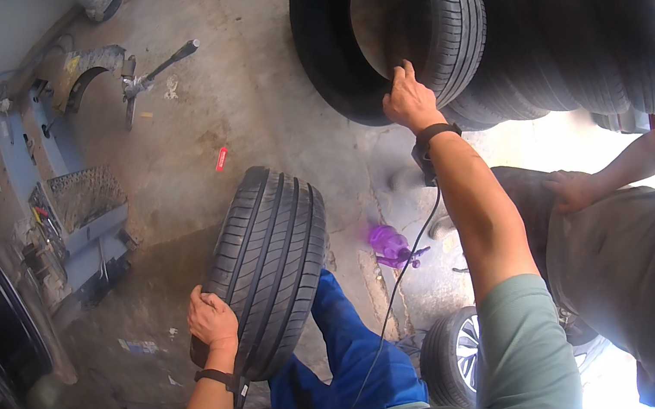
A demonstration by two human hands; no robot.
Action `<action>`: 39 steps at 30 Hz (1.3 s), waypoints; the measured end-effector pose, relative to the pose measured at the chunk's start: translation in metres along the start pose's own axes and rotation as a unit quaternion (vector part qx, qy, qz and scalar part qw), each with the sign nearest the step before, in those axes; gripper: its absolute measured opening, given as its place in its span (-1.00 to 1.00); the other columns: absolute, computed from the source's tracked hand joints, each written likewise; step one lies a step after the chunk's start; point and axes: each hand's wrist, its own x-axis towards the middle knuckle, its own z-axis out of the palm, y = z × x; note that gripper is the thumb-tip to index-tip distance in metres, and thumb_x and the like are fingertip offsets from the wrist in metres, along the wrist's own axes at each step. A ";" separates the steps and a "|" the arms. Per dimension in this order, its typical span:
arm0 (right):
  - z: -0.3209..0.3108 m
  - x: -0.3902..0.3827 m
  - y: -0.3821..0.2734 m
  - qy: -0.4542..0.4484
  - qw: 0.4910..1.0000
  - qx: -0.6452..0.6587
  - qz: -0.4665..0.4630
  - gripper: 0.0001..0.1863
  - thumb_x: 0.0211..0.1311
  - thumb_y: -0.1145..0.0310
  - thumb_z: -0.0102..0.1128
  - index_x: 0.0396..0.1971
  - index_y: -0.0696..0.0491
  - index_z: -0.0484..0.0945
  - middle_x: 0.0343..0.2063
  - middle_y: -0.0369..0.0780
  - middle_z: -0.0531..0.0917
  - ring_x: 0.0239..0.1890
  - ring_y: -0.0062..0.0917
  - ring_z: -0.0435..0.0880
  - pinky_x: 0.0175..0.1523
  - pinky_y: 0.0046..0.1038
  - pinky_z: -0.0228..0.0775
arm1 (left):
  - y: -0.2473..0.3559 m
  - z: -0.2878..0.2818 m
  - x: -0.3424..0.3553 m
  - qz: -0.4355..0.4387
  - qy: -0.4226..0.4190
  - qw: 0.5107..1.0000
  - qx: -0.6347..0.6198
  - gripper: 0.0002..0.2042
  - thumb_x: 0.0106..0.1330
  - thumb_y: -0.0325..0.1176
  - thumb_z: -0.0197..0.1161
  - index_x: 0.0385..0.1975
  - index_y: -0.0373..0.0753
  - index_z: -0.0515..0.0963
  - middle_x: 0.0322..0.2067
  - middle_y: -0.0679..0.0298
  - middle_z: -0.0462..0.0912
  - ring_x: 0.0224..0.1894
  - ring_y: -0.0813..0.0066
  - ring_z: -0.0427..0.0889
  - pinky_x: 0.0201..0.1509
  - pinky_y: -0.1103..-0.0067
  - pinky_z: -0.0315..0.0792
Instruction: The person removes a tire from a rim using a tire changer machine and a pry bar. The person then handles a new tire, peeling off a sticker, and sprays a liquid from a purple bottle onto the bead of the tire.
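A black tire with slanted tread grooves stands upright in front of my legs. My left hand grips its left edge, fingers curled over the sidewall and partly hidden. Farther off, a second black tire stands tilted, its hollow middle showing. My right arm reaches out to that one, and my right hand is closed on its near sidewall by the inner opening, the index finger pointing up. Both wrists wear dark bands, and a thin black cable hangs from the right one.
A row of dark tires lines the far right. Another person stands at right. A purple spray bottle lies on the floor near a wheel with a silver rim. Tire-changing machinery and a red object are at left.
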 end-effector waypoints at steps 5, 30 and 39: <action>0.005 -0.001 -0.002 0.009 1.000 -0.007 0.004 -0.48 0.15 0.38 0.15 0.11 0.25 0.33 0.44 0.15 0.13 0.03 0.04 0.66 0.12 -0.08 0.53 | -0.001 0.003 -0.001 0.011 0.012 1.000 -0.002 -0.71 0.38 -0.30 -0.02 -0.07 -0.30 0.56 -0.17 -0.06 0.70 -0.13 -0.14 0.64 -0.01 0.13 0.48; 0.121 -0.233 -0.138 -0.167 0.934 0.296 0.113 -0.33 0.29 0.07 0.18 0.19 0.29 0.34 0.17 0.13 0.47 0.22 0.03 0.48 0.30 -0.10 0.35 | 0.005 0.008 0.000 0.027 0.023 0.999 -0.012 -0.72 0.39 -0.31 0.00 -0.09 -0.32 0.55 -0.20 -0.02 0.70 -0.13 -0.08 0.66 0.01 0.16 0.48; 0.125 -0.346 -0.241 -0.026 0.906 0.282 0.314 -0.10 0.23 0.07 0.22 0.42 0.26 0.05 0.38 0.19 0.15 0.38 0.15 0.19 0.38 0.08 0.17 | 0.009 0.007 -0.003 0.022 0.024 0.999 -0.013 -0.68 0.40 -0.25 -0.02 -0.10 -0.33 0.57 -0.19 -0.04 0.71 -0.12 -0.08 0.66 0.03 0.17 0.48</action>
